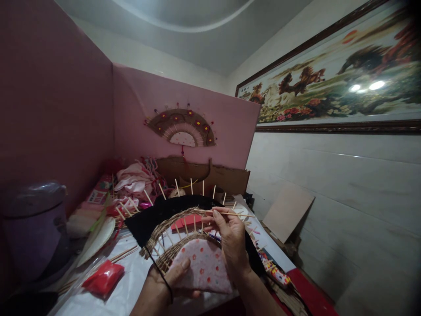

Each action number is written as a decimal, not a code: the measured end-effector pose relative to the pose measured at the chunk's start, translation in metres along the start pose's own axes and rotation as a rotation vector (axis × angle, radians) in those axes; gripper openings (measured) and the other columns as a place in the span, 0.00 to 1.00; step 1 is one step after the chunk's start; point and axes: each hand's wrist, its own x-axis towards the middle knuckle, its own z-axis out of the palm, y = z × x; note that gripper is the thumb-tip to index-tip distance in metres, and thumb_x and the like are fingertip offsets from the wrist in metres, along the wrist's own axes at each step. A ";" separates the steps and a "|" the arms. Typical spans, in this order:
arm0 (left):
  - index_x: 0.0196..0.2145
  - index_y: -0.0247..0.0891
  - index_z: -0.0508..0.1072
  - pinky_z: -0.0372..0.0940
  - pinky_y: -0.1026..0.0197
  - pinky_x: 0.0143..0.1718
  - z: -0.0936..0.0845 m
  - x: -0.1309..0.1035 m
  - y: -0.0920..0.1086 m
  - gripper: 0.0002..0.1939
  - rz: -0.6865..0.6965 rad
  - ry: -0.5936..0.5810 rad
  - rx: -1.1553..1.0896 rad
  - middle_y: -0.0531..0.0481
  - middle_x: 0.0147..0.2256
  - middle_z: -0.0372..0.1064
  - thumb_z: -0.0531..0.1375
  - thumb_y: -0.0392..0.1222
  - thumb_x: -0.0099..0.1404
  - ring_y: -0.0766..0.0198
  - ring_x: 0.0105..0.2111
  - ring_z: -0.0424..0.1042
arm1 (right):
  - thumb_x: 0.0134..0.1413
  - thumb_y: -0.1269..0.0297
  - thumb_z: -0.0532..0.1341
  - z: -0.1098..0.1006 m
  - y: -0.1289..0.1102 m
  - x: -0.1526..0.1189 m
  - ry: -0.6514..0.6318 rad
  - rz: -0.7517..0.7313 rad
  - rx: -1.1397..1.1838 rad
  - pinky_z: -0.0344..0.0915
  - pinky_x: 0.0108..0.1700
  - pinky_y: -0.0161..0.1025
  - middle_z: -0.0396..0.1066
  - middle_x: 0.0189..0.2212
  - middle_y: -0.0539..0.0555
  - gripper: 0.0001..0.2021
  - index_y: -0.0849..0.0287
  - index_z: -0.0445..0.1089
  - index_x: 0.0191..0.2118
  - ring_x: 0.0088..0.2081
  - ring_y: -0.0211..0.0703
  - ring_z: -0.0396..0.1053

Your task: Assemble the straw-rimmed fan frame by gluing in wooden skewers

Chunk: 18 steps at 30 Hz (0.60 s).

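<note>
A fan-shaped craft piece stands over the table, with thin wooden sticks jutting past its black fabric band (190, 202). Below the band run woven twine rows (166, 219), and a pale half-round cloth with red flowers (204, 265) covers the base. My left hand (173, 278) grips the base at the lower left, thumb on the cloth and fingers partly behind it. In a pinch, my right hand (230, 230) holds a thin wooden stick (241, 214) nearly level in front of the fan's right half, its tip at the upper twine row.
A finished fan (180, 127) hangs on the pink panel (138, 96). Pink cloth (134, 177) lies behind on the left, a red packet (103, 277) on the white table (131, 285). A lidded bin (34, 237) stands far left. Cardboard (226, 180) lines the back.
</note>
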 end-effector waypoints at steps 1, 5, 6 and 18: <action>0.51 0.32 0.66 0.71 0.50 0.22 0.000 0.000 0.000 0.36 -0.004 0.000 0.001 0.33 0.46 0.71 0.68 0.47 0.46 0.42 0.36 0.73 | 0.49 0.62 0.65 -0.001 0.000 0.000 0.011 -0.001 0.006 0.70 0.23 0.32 0.75 0.27 0.53 0.10 0.62 0.67 0.34 0.25 0.40 0.74; 0.51 0.32 0.66 0.71 0.50 0.22 -0.002 0.003 -0.002 0.36 -0.005 -0.006 0.004 0.34 0.45 0.71 0.68 0.48 0.45 0.46 0.32 0.74 | 0.48 0.62 0.65 -0.003 0.001 0.002 0.050 0.008 0.052 0.69 0.21 0.32 0.75 0.27 0.52 0.11 0.62 0.66 0.34 0.25 0.41 0.74; 0.51 0.32 0.67 0.71 0.50 0.22 -0.003 0.003 -0.002 0.36 -0.013 0.001 0.001 0.33 0.44 0.71 0.68 0.48 0.45 0.47 0.32 0.74 | 0.48 0.62 0.65 -0.004 0.000 0.002 0.056 0.008 0.064 0.69 0.22 0.32 0.75 0.27 0.52 0.11 0.62 0.66 0.34 0.25 0.41 0.74; 0.47 0.33 0.70 0.71 0.50 0.21 -0.001 0.002 -0.001 0.33 0.000 0.023 -0.024 0.34 0.43 0.72 0.69 0.48 0.44 0.42 0.34 0.74 | 0.51 0.61 0.63 -0.010 -0.005 -0.001 0.178 -0.106 0.115 0.68 0.23 0.33 0.74 0.32 0.53 0.10 0.59 0.67 0.38 0.27 0.39 0.73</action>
